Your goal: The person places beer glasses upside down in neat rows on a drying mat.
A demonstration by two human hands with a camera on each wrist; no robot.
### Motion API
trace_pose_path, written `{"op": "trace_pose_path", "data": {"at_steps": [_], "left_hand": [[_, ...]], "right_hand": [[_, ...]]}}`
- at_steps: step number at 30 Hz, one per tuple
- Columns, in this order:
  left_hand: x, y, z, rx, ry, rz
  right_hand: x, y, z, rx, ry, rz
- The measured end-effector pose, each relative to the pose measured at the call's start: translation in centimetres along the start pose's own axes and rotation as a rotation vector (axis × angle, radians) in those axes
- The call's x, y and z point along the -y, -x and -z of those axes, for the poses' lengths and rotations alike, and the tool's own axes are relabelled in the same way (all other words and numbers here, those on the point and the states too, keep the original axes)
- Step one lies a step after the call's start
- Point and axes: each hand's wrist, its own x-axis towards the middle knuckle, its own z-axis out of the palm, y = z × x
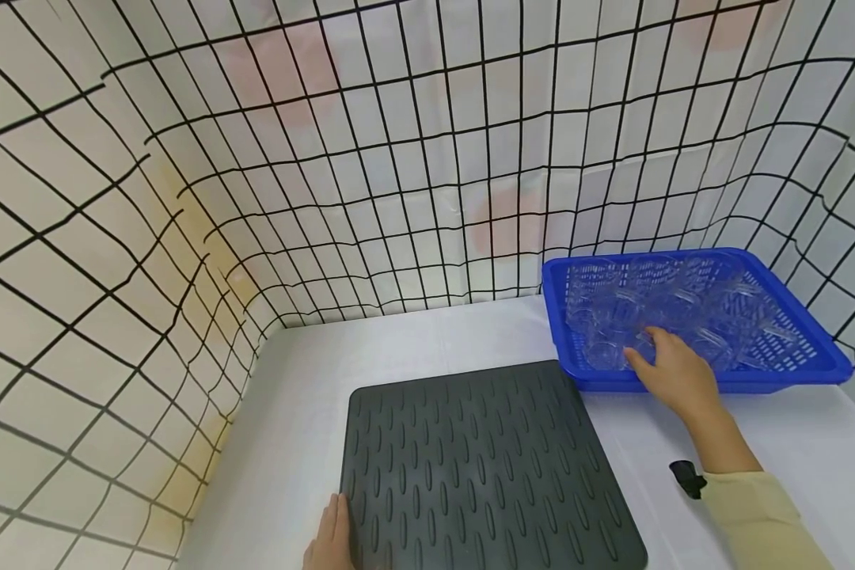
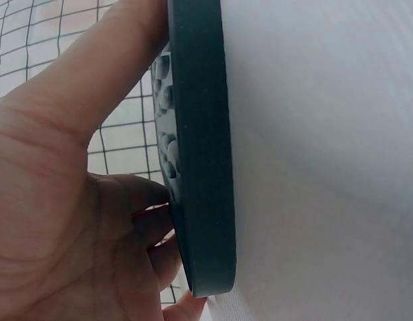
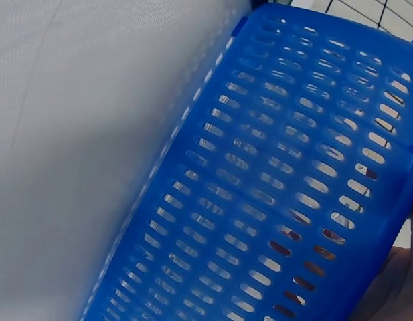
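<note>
The right hand [image 1: 673,372] reaches over the near rim of the blue slotted plastic basket [image 1: 812,368], at three o'clock on the white table [image 1: 292,412]. Its fingers curl among the clear glass cups [image 1: 613,317]; whether they pinch one cannot be told. The left hand [image 1: 331,538] rests against the dark grey ribbed rubber mat [image 1: 470,467] at seven o'clock, fingers together. Advisable: grip one cup fully and lift straight up. The basket's long axis runs nine to three; cup orientation is indistinct.
</note>
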Motion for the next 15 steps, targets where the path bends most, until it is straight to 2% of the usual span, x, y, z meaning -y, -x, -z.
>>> {"op": "trace_pose_path", "data": {"at_steps": [6,15], "left_hand": [[-0.11,-0.04,0.02,-0.005,-0.013,0.001],[-0.06,0.03,-0.37,-0.057,-0.025,-0.018]], "right_hand": [[0.0,-0.16,-0.32,-0.019,0.006,-0.015],[0.47,-0.14,-0.18,-0.049,0.003,-0.02]]}}
